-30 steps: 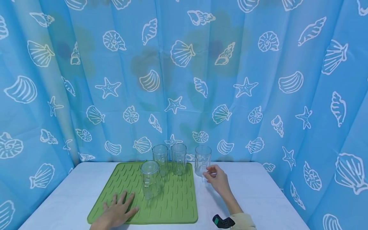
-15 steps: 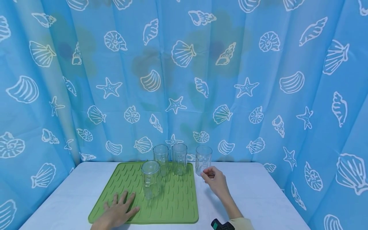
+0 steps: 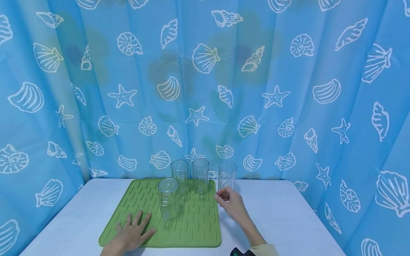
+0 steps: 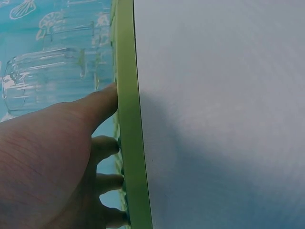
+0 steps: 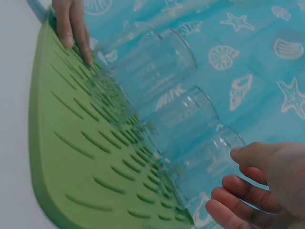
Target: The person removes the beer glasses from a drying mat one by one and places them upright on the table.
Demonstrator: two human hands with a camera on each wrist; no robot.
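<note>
My left hand point(image 3: 131, 236) lies with spread fingers on the front left of a green ribbed mat point(image 3: 195, 231), its fingertips touching the mat in the left wrist view. Three clear drinking glasses stand upright on the mat: a near glass point(image 3: 168, 202), a back left glass point(image 3: 180, 174) and a back right glass point(image 3: 200, 177). Off the mat's right edge stands another clear glass point(image 3: 227, 174), its lower part covered by my right hand point(image 3: 235, 206). That hand's fingers are loosely bent, with nothing visible between thumb and fingers in the right wrist view.
A white-covered table point(image 3: 278, 220) carries the mat and glasses. Behind it hangs a blue curtain point(image 3: 205, 92) with white shell patterns, close to the back glasses. A dark wrist device point(image 3: 241, 252) shows at the right sleeve point(image 3: 266, 250).
My right hand has moved left and slightly toward me, from beside the rightmost glass to in front of it, near the mat's edge. The left hand and the glasses stay in place.
</note>
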